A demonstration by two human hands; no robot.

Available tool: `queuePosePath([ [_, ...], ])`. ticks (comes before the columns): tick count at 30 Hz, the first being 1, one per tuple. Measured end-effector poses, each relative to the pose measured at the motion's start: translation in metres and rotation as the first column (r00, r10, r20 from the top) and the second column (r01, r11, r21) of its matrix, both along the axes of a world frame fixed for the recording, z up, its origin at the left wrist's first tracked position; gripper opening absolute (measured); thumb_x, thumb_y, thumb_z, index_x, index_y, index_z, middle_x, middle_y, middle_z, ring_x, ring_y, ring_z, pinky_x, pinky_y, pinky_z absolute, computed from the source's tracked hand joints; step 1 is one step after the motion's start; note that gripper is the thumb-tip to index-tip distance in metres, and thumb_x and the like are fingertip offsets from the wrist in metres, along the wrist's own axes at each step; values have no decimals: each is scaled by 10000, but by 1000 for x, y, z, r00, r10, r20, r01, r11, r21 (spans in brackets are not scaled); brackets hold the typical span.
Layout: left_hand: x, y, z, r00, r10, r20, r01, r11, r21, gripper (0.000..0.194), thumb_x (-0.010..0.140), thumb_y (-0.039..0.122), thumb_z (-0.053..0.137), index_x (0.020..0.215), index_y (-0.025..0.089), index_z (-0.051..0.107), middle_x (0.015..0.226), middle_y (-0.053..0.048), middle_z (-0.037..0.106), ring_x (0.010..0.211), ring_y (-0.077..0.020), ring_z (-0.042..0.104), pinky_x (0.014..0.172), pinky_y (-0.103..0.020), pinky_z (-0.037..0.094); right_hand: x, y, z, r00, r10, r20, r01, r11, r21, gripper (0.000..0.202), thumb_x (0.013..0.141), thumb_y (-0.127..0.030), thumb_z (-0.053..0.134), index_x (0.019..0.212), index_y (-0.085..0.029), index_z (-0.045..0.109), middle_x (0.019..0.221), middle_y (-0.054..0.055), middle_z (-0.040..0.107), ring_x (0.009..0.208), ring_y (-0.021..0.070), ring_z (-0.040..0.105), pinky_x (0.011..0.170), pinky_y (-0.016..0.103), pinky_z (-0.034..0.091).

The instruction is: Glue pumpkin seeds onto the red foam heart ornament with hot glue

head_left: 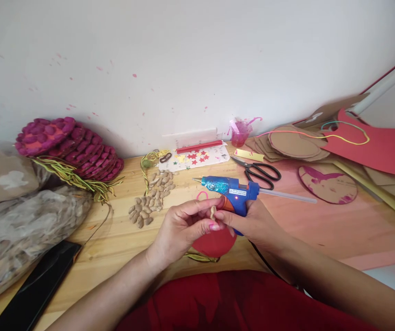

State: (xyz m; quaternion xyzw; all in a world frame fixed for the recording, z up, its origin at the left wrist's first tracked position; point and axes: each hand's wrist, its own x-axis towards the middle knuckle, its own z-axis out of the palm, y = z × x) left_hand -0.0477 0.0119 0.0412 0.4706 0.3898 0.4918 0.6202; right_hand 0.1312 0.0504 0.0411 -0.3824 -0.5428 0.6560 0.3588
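Head view: left hand [177,225] narrow, thumb and fingers pinching one peanut [213,212] above the near edge of the desk [118,248], around mid-width; right hand [261,223] wrapped round the blue glue gun [223,186], nozzle aimed left, clear glue stick [290,196] out the back, small light lit; my right thumb is up at the peanut, can't tell whether it presses; red disc [214,243] sits below my hands, partly hidden, green-yellow strings [202,258] at its near side; loose peanuts [161,187] lie left of the gun; black-handled scissors [262,173] just beyond it; sheet of stars [197,157] and pink-stained cup [240,134] along the far edge; stacked magenta discs [94,154] toward the far left corner; cardboard ovals [296,143] toward the far right corner.
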Motion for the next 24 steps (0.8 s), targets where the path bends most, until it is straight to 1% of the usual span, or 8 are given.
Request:
queuePosePath([
  [4,0,-1,-2,1000,2,29,-2,1000,2,376,777,118,783,1132,231,734,865,-19,772,787,-99,713,787,-187,564,0,0,1,1000,-7,8,7,1000,2,280,751,-341,777,996,-221,714,939,28,774,879,204,718,818,339,575],
  [8,1,-1,-3,999,5,48,-5,1000,4,320,774,127,791,1079,201,727,873,-29,770,786,-109,724,778,-195,573,0,0,1,998,4,65,-5,1000,19,188,772,-365,751,874,-208,733,819,24,757,755,175,691,738,310,567],
  [11,1,-1,-3,999,5,52,-5,1000,6,323,763,126,799,1071,195,732,870,-32,769,775,-113,723,782,-208,578,1,0,1,998,7,59,-8,1000,16,179,769,-350,748,866,-201,734,816,24,756,738,168,679,718,301,566],
  [15,-1,-1,-3,999,-18,34,18,1000,5,394,761,102,791,1133,221,737,900,-42,775,817,-137,726,830,-254,582,2,-1,1,998,6,60,-6,1000,11,214,774,-345,744,932,-202,746,870,36,769,783,188,698,721,312,572],
  [19,-4,0,-4,998,-59,3,59,998,5,414,785,95,765,1162,264,733,936,-41,779,816,-131,717,793,-229,577,2,0,2,999,11,36,-12,1000,18,264,777,-364,755,994,-214,749,919,44,776,833,207,708,756,333,574],
  [22,-5,1,-5,996,-83,43,83,997,12,412,789,97,763,1159,275,735,944,-40,777,829,-135,715,798,-232,574,3,0,2,999,23,37,-25,998,50,240,792,-385,747,968,-223,749,882,33,768,795,194,699,722,316,567],
  [24,-5,3,-5,992,-82,100,81,997,18,398,768,87,781,1122,267,751,906,-30,774,834,-130,714,816,-227,568,4,1,0,999,14,52,-18,996,87,215,809,-411,734,900,-216,734,809,21,747,714,168,676,656,286,549],
])
